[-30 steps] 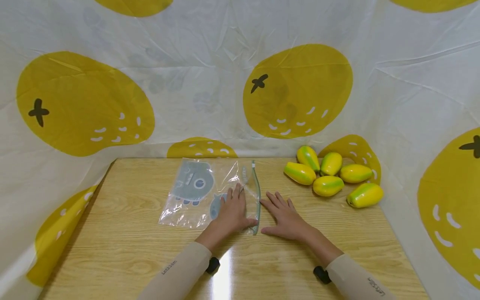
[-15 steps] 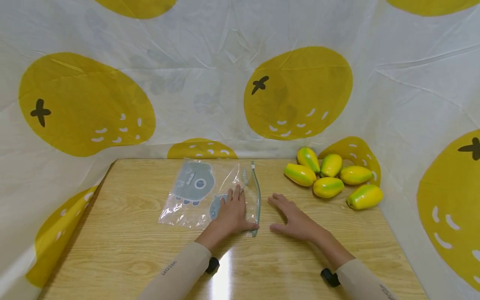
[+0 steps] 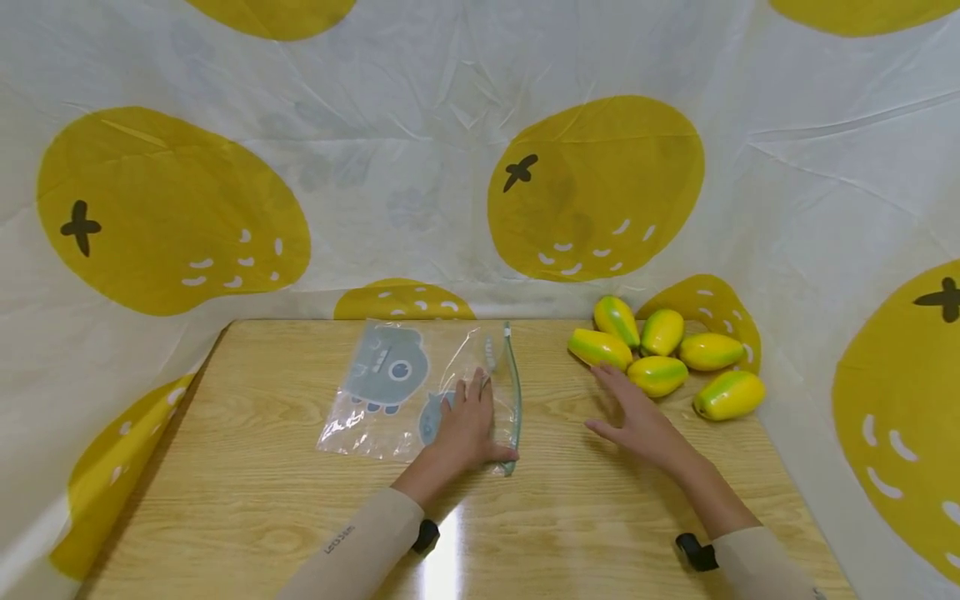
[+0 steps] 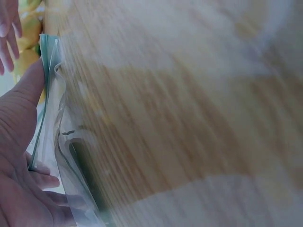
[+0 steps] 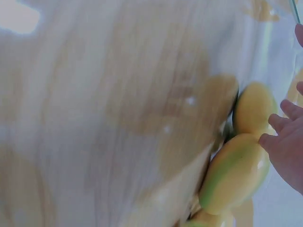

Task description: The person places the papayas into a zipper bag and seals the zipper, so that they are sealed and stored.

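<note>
A clear zip bag with grey cartoon prints lies flat on the wooden table; its green zip edge faces right. My left hand rests flat on the bag's right end, fingers straight; the left wrist view shows the palm on the plastic. My right hand hovers open with fingers spread, its fingertips just short of a pile of several yellow-green mangoes. The right wrist view shows its fingers close to one mango, holding nothing.
A white cloth with big yellow fruit prints hangs behind and on both sides of the table. The mangoes lie at the back right corner against the cloth. Bare wood lies in front of both hands.
My right hand has lifted off the table beside the bag and moved right and away, up to the mangoes. The left hand has stayed on the bag.
</note>
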Tool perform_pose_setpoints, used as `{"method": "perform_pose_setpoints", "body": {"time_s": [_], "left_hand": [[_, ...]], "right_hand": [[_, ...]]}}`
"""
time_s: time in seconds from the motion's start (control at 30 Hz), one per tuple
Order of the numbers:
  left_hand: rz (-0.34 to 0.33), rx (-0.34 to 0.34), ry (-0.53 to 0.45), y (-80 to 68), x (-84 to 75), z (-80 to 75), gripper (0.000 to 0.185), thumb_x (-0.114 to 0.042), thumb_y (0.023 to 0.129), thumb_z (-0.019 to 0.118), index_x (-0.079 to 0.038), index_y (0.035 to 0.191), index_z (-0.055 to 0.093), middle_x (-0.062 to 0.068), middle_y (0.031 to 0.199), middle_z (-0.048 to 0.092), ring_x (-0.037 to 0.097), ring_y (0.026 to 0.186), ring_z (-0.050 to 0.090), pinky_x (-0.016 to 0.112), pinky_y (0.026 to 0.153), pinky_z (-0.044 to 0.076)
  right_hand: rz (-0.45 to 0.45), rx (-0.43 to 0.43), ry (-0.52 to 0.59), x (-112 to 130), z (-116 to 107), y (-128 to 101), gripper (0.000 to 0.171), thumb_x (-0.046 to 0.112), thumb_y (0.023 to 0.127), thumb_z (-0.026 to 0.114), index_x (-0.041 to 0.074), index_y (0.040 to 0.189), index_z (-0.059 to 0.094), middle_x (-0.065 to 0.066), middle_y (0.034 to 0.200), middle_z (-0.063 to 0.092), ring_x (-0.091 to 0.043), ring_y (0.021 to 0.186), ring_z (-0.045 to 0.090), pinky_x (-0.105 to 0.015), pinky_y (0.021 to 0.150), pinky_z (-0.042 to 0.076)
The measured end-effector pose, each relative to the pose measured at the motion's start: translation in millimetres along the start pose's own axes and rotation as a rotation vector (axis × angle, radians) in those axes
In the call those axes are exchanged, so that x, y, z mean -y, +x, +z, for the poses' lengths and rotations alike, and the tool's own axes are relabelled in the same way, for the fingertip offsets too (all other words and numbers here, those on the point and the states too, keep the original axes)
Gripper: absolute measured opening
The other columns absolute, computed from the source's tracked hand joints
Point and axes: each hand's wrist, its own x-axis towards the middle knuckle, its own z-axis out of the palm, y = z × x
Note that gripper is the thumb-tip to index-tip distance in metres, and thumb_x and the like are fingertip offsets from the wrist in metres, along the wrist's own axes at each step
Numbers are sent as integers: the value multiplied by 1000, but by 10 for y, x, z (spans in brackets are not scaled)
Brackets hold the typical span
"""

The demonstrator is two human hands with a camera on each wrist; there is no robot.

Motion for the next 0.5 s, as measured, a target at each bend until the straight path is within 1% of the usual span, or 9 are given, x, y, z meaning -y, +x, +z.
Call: {"method": "perform_pose_setpoints", "body": {"time_s": [0.17,0.33,0.5], "left_hand": [[1,-18,27,-5,-1,24,141,-75,60,86,-1,163,23,16,173,13,49,154,25,70,116,32],[3,-30,37,0,5,36,141,-75,60,86,-1,162,24,16,173,15,48,153,26,69,116,33],[0,-24,42,7,2,44,142,-76,59,86,-1,163,23,16,173,15,48,153,26,69,116,33]], "right_hand": [[15,-85,-38,-120,-161,0,89,33,94,77,11,164,27,-20,171,20,-50,154,21,-74,113,28],[13,-142,-66,-180,-285,27,86,29,93,78,5,161,31,-26,167,26,-54,148,30,-74,110,33],[31,-157,-120,-272,-395,133,85,29,92,79,1,158,35,-29,164,31,-53,147,31,-72,112,32]]}}
